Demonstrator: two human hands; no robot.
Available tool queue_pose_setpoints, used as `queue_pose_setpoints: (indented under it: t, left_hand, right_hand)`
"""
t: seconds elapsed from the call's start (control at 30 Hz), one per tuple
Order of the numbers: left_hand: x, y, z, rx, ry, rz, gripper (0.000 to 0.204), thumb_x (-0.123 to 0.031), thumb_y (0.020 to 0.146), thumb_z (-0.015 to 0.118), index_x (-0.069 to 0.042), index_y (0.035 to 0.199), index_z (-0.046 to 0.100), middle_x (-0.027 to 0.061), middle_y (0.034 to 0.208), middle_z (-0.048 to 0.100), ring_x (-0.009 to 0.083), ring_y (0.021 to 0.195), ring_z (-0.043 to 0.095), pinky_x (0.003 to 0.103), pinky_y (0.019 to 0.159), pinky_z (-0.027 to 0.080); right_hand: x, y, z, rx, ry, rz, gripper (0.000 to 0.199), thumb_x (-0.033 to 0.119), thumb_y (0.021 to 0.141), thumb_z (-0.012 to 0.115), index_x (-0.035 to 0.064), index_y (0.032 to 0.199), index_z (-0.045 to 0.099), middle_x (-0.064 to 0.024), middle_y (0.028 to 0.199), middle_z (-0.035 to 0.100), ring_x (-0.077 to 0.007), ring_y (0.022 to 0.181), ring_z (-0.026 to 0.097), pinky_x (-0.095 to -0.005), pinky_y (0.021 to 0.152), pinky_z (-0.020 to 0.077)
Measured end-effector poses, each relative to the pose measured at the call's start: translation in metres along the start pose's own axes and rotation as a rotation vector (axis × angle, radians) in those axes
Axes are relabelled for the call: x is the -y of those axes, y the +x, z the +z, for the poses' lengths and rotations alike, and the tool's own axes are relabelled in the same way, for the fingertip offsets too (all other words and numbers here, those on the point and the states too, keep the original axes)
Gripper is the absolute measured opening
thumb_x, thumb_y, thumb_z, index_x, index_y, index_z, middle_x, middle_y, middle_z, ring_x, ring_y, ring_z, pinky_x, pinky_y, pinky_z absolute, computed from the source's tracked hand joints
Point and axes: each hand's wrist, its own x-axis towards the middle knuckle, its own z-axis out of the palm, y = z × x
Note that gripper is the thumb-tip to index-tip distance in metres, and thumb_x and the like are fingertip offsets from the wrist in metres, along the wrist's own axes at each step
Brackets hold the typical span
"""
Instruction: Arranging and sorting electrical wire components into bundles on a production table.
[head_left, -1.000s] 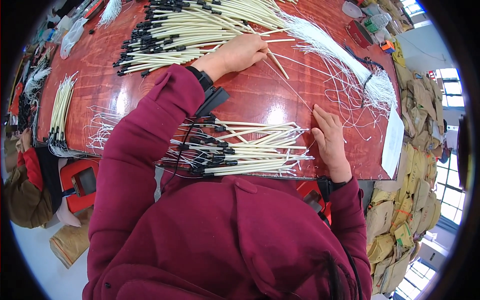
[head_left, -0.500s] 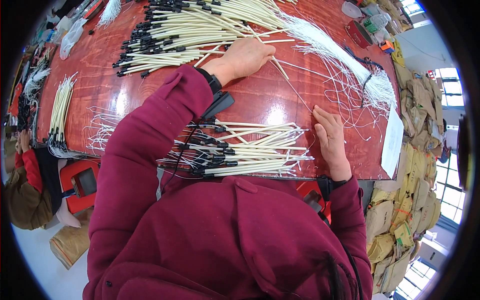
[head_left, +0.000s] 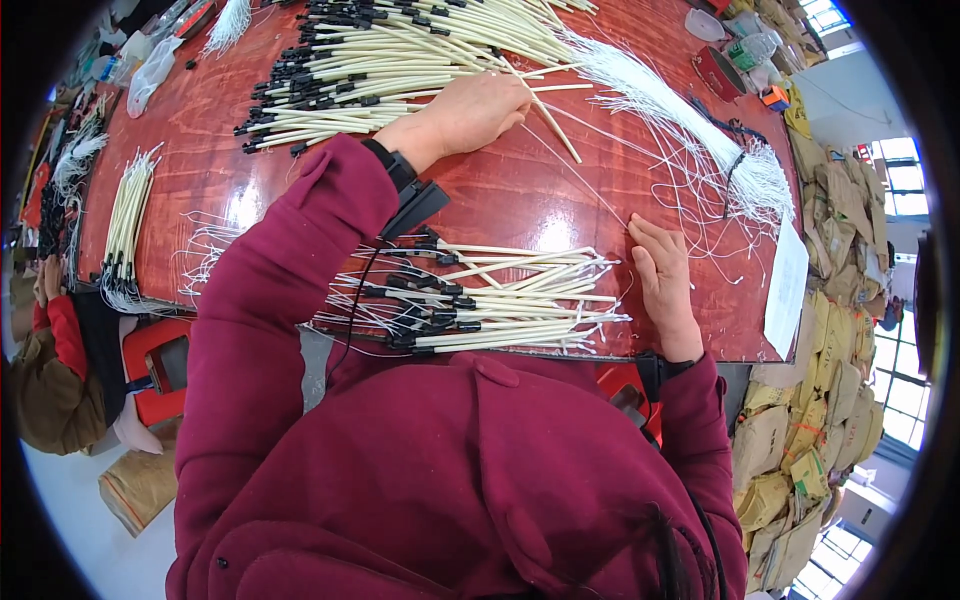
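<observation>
A thin white cord [head_left: 578,178] runs slantwise between my hands, close above the red tabletop. My left hand [head_left: 465,115] is closed at its upper end, fingers pinched together beside the big pile of cream tubes with black ends [head_left: 370,70]. One cream tube [head_left: 555,132] sticks out past those fingertips. At the cord's lower end, my right hand [head_left: 662,280] has it at the fingertips, the hand resting near the table's front edge. Left of that hand lies a smaller group of cream tubes [head_left: 540,300] with black fittings and white cords threaded through.
A thick tied bundle of white cords [head_left: 690,115] spreads across the right side, beside a white paper sheet [head_left: 786,285]. A small tube bundle [head_left: 128,215] lies at left. A plastic bottle [head_left: 752,47] stands far right. Another person's hand [head_left: 48,280] shows at far left.
My left hand has drawn back slightly to the left, and the cord now runs straight from its fingers to my right hand. The right hand has hardly moved.
</observation>
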Motion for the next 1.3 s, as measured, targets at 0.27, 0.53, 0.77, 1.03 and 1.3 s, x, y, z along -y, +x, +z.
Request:
queue_pose_setpoints:
  t: [0.27,0.53,0.77,1.03,1.3]
  left_hand:
    - [-0.003,0.002,0.008,0.033,0.086,-0.092,0.016,-0.019,0.095,0.061,-0.003,0.095,0.06,0.0161,0.09,0.067,0.0379,0.087,0.064,0.049,0.075,0.049]
    - [-0.013,0.015,0.02,0.024,0.192,-0.217,0.017,-0.02,0.095,0.061,-0.004,0.094,0.063,0.0182,0.081,0.069,0.0401,0.079,0.067,0.05,0.069,0.052]
    - [-0.007,0.008,0.009,-0.21,0.024,-0.037,0.016,-0.018,0.089,0.07,-0.003,0.085,0.066,0.0153,0.106,0.067,0.0344,0.103,0.063,0.044,0.085,0.051]
    - [-0.026,-0.012,-0.002,-0.197,-0.148,-0.034,0.014,-0.014,0.084,0.075,-0.002,0.083,0.068,0.0118,0.12,0.061,0.0322,0.114,0.055,0.041,0.096,0.046]
    - [-0.049,0.0,0.002,-0.257,-0.242,0.034,0.017,-0.02,0.08,0.077,-0.004,0.077,0.07,0.0109,0.11,0.065,0.03,0.111,0.057,0.041,0.096,0.046]
  right_hand:
    - [-0.002,0.002,0.003,-0.054,0.037,-0.002,0.029,0.015,0.1,0.058,0.0004,0.122,0.07,-0.0102,0.13,0.068,-0.0266,0.109,0.057,-0.0357,0.1,0.0428]
    - [-0.002,0.002,0.005,-0.093,0.059,0.002,0.026,0.015,0.098,0.062,0.0008,0.116,0.073,-0.0097,0.125,0.07,-0.027,0.101,0.059,-0.0367,0.094,0.0448]
    - [-0.004,0.002,0.002,-0.021,0.094,0.043,0.03,0.017,0.101,0.056,-0.0004,0.123,0.069,-0.0127,0.129,0.067,-0.0286,0.113,0.059,-0.0371,0.101,0.0432]
    - [0.014,0.016,-0.002,-0.041,-0.079,-0.021,0.034,0.016,0.096,0.064,-0.0001,0.125,0.067,-0.0137,0.128,0.066,-0.0305,0.114,0.059,-0.0369,0.098,0.0465]
    - [0.066,0.086,0.014,-0.247,-0.061,-0.206,0.032,0.009,0.085,0.075,0.002,0.116,0.07,-0.0127,0.116,0.069,-0.0299,0.105,0.063,-0.0374,0.093,0.0487]
